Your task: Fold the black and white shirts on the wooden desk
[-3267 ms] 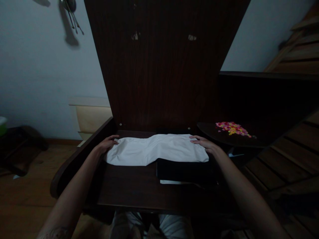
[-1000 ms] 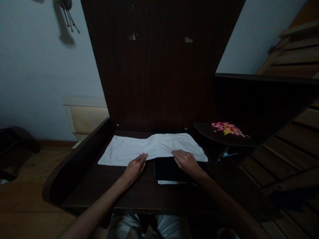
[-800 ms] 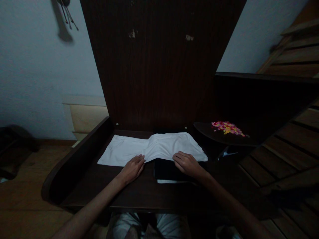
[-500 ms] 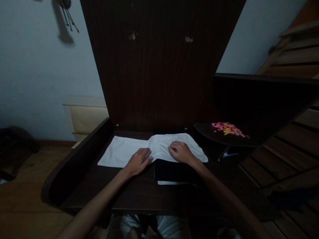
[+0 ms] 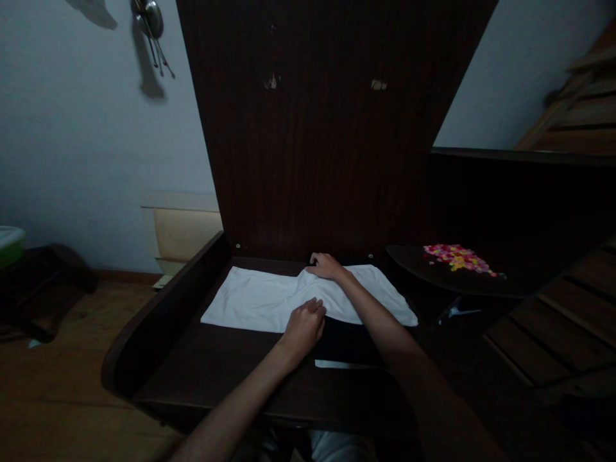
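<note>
Dark object (image 5: 346, 340) partly hidden beneath white cloth (image 5: 255, 298), cloth partly behind right forearm (image 5: 385, 324), container (image 5: 10, 247) far left of cloth cut off at edge, colourful bits (image 5: 459, 258) right of cloth too small to identify.

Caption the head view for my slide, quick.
Left hand at the near edge of the white cloth, right hand at its far edge.

White cloth (image 5: 257, 296) across a dark counter (image 5: 212, 369)

The left hand (image 5: 304, 324), fingers curled, is at the cloth's near edge; the right hand (image 5: 325, 265), fingers bent, is at its far edge. The cloth's right part covers some of a black object (image 5: 349, 343). Farther right, a pile of colourful petal-like pieces (image 5: 461, 258) lies on a rounded shelf (image 5: 411, 256).
</note>
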`<state>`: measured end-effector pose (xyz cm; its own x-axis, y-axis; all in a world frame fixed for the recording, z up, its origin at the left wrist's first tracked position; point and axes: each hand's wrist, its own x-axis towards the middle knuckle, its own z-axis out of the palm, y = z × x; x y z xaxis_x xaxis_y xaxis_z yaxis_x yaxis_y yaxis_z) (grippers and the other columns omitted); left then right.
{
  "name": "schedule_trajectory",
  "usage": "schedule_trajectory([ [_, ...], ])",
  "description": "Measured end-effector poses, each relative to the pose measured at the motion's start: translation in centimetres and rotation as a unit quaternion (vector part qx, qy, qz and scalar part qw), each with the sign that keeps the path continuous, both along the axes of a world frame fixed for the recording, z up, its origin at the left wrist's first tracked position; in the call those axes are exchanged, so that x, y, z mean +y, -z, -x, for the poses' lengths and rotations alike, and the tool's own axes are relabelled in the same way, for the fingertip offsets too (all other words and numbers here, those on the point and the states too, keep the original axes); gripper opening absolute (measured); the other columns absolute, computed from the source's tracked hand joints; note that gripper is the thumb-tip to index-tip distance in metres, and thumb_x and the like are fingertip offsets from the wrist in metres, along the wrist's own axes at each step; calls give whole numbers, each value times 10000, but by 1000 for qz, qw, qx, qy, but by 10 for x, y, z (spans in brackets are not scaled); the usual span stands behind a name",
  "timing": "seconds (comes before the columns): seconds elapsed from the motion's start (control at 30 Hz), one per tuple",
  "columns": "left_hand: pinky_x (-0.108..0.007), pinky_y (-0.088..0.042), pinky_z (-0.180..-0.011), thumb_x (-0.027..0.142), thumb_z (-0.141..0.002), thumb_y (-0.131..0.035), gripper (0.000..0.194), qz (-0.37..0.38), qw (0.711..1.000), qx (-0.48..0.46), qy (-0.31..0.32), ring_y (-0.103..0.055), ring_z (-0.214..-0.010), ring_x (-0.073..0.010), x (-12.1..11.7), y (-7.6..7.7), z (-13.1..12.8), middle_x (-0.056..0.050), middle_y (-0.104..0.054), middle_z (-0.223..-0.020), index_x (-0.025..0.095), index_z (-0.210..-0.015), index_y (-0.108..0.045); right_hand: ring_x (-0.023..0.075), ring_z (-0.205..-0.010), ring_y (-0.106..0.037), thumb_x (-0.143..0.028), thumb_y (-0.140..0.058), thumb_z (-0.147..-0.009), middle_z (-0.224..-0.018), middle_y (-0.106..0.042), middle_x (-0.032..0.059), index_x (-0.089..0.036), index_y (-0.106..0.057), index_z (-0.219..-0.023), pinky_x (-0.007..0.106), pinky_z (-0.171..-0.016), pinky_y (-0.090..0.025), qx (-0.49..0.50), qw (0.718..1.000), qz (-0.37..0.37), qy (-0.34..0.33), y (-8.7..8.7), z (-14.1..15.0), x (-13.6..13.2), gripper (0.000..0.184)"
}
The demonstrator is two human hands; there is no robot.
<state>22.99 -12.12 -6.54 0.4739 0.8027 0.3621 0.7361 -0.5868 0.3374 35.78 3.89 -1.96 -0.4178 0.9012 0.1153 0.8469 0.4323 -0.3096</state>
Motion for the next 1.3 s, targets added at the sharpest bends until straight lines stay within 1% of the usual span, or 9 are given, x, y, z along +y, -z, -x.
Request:
schedule_trajectory([
  [0.27, -405, -529, -990, 51, -875, -437, 334, -78, 997, -2, -8, -558, -1251, -247, -4, 15, 1, -150, -629, -1268, 169, -1169, -541, 153, -747, -601, -377, -657, -825, -878, -692, 51, -174, -640, -851, 216, -584, -368, -19, 994, 109, -10, -1, -2, 13, 205],
  [0.4, -396, -515, -1009, -2, -830, -452, 367, -83, 996, 24, -1, -550, -1258, -259, -6, 16, -1, -166, -628, -1260, 142, -1155, -543, 147, -768, -592, -323, -573, -895, -890, -686, 46, -177, -614, -883, 214, -622, -372, 17, 997, 66, -36, 6, -6, 19, 152],
  [0.57, -392, -502, -1012, -26, -792, -458, 432, -73, 997, 5, -7, -566, -1233, -252, -9, 19, -2, -182, -619, -1258, 141, -1185, -529, 164, -799, -602, -311, -535, -920, -888, -685, 53, -186, -587, -958, 229, -642, -363, 24, 1000, 14, 3, 16, -5, 20, 140],
  [0.7, -362, -544, -902, 187, -881, -512, 219, -40, 997, -63, 10, -666, -1037, -234, -4, 6, 6, -115, -704, -1047, 185, -1082, -601, 210, -873, -630, -470, -539, -899, -960, -700, 81, -200, -598, -1003, 257, -676, -389, -10, 999, 10, 34, 16, -2, 15, 295],
  [0.8, -337, -539, -853, 324, -869, -556, 211, 10, 993, -122, -4, -689, -886, -217, 16, -10, 21, -73, -728, -949, 190, -998, -655, 274, -953, -641, -636, -415, -898, -1021, -701, 143, -181, -644, -996, 308, -721, -424, -54, 995, 31, 71, 5, -6, 13, 519],
  [0.9, -328, -509, -885, 293, -896, -474, 260, 44, 981, -176, -70, -679, -921, -212, 53, -18, 41, -84, -731, -1021, 175, -988, -686, 305, -1001, -642, -691, -340, -886, -1060, -695, 189, -146, -704, -952, 332, -754, -442, -87, 990, 79, 78, -8, -16, 14, 658],
  [1.0, -357, -473, -952, 273, -923, -392, 353, 65, 975, -165, -133, -648, -1042, -239, 96, -12, 59, -112, -717, -1101, 147, -1066, -690, 269, -939, -659, -616, -493, -830, -1017, -713, 144, -154, -735, -936, 293, -701, -443, -81, 985, 141, 53, -15, -27, 17, 532],
  [1.1, -361, -412, -1036, 204, -863, -461, 359, 87, 979, -113, -143, -575, -1189, -256, 128, 1, 67, -121, -672, -1230, 132, -1133, -686, 204, -815, -650, -404, -603, -753, -912, -716, 67, -169, -735, -866, 249, -612, -411, -56, 983, 175, 32, -14, -37, 20, 293],
  [1.3, -354, -443, -974, 277, -940, -372, 372, 94, 981, -106, -133, -612, -1094, -240, 148, 20, 57, -100, -716, -1107, 157, -1007, -718, 150, -747, -586, -228, -520, -733, -807, -667, 14, -168, -688, -803, 222, -560, -352, -11, 989, 145, -2, -6, -52, 20, 191],
])
